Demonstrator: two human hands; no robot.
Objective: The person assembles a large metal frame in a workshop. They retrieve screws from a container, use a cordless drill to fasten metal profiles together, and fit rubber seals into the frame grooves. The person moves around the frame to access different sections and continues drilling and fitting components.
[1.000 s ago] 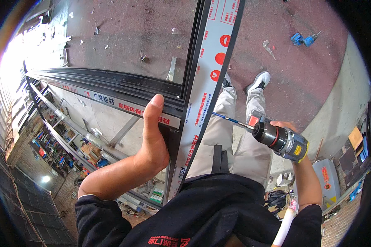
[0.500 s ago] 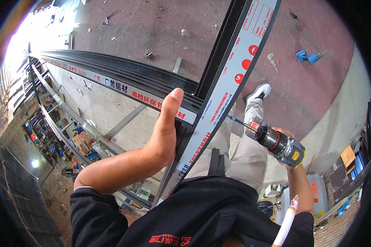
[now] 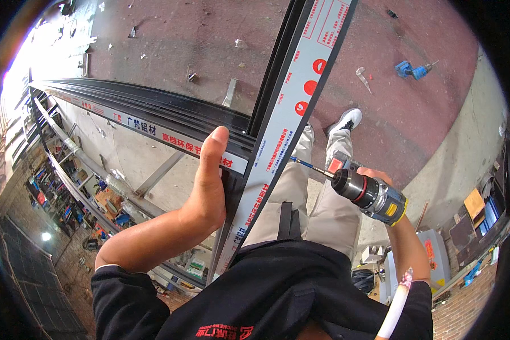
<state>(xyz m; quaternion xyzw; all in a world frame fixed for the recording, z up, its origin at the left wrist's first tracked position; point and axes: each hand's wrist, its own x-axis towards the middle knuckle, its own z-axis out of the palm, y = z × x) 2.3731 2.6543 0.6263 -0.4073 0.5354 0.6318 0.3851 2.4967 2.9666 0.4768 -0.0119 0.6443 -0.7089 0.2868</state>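
Observation:
My left hand (image 3: 208, 190) grips a black aluminium frame at its corner, thumb up against the printed film and fingers hidden behind. A long profile (image 3: 144, 129) with a white film strip meets a second filmed profile (image 3: 277, 136) there, which slants from upper right to lower left. In my right hand (image 3: 379, 177) is a cordless drill (image 3: 371, 195), black and grey with a yellow patch. Its long thin bit (image 3: 311, 166) points left, the tip at the slanting profile's right edge. Whether the tip has entered the metal I cannot tell.
A blue power drill (image 3: 413, 70) lies on the reddish floor at the upper right. Scraps litter the floor. More metal bars (image 3: 90, 181) and cluttered tools (image 3: 68, 195) stand left. A grey case (image 3: 430, 255) sits at lower right. A cigarette (image 3: 395, 306) juts into the lower edge.
The frame, both hands and the drill sit further left in the picture, and the floor shifts left somewhat less. Both grips are unchanged, and the bit stays at the profile's edge.

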